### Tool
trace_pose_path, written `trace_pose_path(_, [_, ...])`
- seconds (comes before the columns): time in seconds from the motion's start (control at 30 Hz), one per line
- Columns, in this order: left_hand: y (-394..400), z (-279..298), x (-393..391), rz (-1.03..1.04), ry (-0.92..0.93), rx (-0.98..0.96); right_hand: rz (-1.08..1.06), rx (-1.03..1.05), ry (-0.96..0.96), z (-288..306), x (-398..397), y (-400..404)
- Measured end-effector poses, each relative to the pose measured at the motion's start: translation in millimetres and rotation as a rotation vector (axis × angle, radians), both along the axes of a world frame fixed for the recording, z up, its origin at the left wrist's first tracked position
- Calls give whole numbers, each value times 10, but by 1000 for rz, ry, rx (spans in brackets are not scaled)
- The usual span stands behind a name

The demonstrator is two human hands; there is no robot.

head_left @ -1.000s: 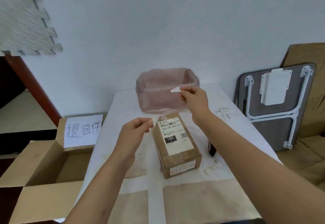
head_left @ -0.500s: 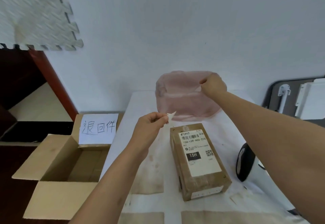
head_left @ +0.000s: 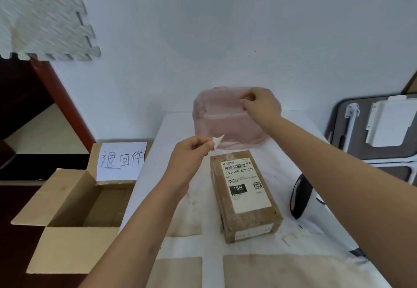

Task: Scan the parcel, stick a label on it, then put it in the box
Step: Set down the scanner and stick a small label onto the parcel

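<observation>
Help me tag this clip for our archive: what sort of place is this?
Probably a small, makeshift parcel-handling station in a plain room. A parcel with a barcoded shipping label lies on the table, a handheld scanner beside it, and an open cardboard box with a handwritten sign stands alongside.

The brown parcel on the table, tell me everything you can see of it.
The parcel is an oblong brown cardboard box lying flat on the white table. A white shipping label covers its top, with barcode, QR code and "15H-159-A03-210". A smaller white strip sits on its near end. Neither hand touches it.
</observation>
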State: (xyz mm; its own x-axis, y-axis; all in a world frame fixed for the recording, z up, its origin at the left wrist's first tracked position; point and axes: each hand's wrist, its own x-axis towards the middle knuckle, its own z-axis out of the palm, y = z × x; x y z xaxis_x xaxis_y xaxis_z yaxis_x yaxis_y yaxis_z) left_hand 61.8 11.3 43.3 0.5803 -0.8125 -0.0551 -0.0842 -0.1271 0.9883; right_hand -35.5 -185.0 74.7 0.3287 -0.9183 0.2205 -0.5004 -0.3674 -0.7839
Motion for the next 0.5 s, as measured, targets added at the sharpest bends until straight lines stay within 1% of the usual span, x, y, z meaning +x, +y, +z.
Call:
trace_pose_path(0.1, [49, -12, -135, 47, -39, -29, 158, 144, -183, -27, -74, 421])
trace_pose_path(0.17, [89, -26, -240, 84, -127, -31, 203, 207, -228, -101, -212, 668])
trace_pose_path(0.27, [177, -39, -400, 92, -359, -29, 205, 230, -266, -236, -468, 957])
trace_pose_path(0.37, [259, -93, -533, 78, -602, -95, 179, 251, -280, -322, -678, 1213])
trace_pose_path(0.5, [338, -195, -695, 61, -844, -121, 144, 257, -298, -367, -843, 1429])
